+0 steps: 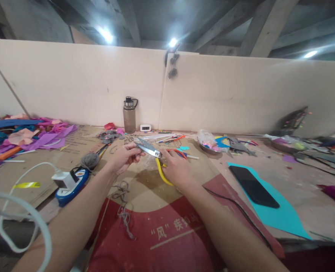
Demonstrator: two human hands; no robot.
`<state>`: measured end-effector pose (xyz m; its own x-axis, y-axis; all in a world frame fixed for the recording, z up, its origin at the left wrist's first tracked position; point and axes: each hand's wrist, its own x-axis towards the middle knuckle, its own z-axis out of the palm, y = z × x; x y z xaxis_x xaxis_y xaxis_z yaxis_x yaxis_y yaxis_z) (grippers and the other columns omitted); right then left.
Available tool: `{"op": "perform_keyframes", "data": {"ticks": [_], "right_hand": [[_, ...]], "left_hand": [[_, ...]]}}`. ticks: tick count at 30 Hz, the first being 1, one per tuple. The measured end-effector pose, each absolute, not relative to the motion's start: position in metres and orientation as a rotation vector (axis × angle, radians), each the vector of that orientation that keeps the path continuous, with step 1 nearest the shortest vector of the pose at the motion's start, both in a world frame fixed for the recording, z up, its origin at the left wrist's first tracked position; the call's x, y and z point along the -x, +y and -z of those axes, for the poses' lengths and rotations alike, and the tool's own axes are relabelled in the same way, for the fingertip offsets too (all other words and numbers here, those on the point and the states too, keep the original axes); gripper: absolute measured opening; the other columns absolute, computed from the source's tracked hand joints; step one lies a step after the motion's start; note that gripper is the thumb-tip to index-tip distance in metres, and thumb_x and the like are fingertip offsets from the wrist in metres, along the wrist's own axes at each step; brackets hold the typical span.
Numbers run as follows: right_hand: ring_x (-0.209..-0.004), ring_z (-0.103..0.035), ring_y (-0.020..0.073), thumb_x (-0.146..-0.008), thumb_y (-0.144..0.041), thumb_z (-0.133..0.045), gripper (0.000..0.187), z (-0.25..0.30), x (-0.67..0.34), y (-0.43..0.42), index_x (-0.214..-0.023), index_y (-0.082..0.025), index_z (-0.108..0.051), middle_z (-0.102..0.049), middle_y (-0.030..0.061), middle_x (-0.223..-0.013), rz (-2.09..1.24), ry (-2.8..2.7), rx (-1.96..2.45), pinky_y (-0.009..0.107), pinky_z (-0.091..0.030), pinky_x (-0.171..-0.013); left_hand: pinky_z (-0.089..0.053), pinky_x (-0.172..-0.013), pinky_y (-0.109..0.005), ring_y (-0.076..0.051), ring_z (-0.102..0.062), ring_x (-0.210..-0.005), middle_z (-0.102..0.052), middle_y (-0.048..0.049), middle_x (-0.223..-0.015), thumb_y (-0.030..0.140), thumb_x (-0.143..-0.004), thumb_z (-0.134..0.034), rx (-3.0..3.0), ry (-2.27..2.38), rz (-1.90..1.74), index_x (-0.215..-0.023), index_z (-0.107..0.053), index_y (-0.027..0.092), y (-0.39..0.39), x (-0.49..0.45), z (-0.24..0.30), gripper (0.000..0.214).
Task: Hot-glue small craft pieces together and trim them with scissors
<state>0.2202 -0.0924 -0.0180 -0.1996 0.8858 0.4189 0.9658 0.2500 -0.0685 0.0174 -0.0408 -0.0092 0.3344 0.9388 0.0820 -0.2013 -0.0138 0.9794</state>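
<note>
My right hand (176,168) is closed round the handles of a pair of scissors (153,151), one handle yellow and the other orange-red. The metal blades point left and look partly apart. My left hand (127,156) is pinched close to the blade tips; whatever sits between its fingers is too small to make out. Below the hands, a loose tangle of grey yarn (122,196) lies on a cardboard sheet (170,234) printed red and tan. A grey yarn ball (90,160) rests to the left, beside a blue power strip (71,189).
A white cable (28,211) loops across the left front. Coloured cloth or paper scraps (31,132) pile up at far left. A water bottle (129,115) stands by the partition. On the right lie a black phone (254,185) on turquoise sheet and a bowl of scraps (211,145).
</note>
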Motion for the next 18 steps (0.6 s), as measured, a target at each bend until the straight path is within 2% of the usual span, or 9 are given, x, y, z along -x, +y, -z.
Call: {"op": "perform_keyframes", "data": {"ticks": [11, 13, 18], "right_hand": [[-0.086, -0.06, 0.0203, -0.081, -0.026, -0.047, 0.04, 0.024, -0.221, -0.09, -0.121, -0.026, -0.05, -0.063, 0.0071, -0.1, 0.266, -2.125, 1.622, 0.027, -0.042, -0.069], [-0.087, -0.061, 0.0189, -0.079, -0.023, -0.049, 0.04, 0.028, -0.222, -0.087, -0.119, -0.025, -0.051, -0.065, 0.0063, -0.101, 0.168, -2.081, 1.56, 0.026, -0.042, -0.071], [-0.074, -0.061, 0.0143, -0.08, -0.026, -0.05, 0.029, 0.033, -0.225, -0.078, -0.107, -0.021, -0.057, -0.068, 0.0027, -0.088, -0.2, -1.883, 1.432, 0.023, -0.043, -0.067]], "left_hand": [[-0.038, -0.048, -0.017, -0.005, -0.049, -0.048, -0.066, -0.0035, -0.07, 0.024, -0.067, -0.071, -1.232, 0.785, -1.065, -0.075, -0.064, 0.012, -0.04, -0.016, 0.01, 0.016], [-0.038, -0.047, -0.017, -0.005, -0.049, -0.048, -0.066, -0.0038, -0.07, 0.024, -0.067, -0.071, -1.214, 0.781, -1.07, -0.078, -0.065, 0.012, -0.041, -0.017, 0.009, 0.018], [-0.04, -0.048, -0.018, -0.005, -0.051, -0.048, -0.065, -0.0035, -0.07, 0.021, -0.066, -0.07, -1.165, 0.774, -1.11, -0.085, -0.064, 0.012, -0.044, -0.019, 0.005, 0.022]]}}
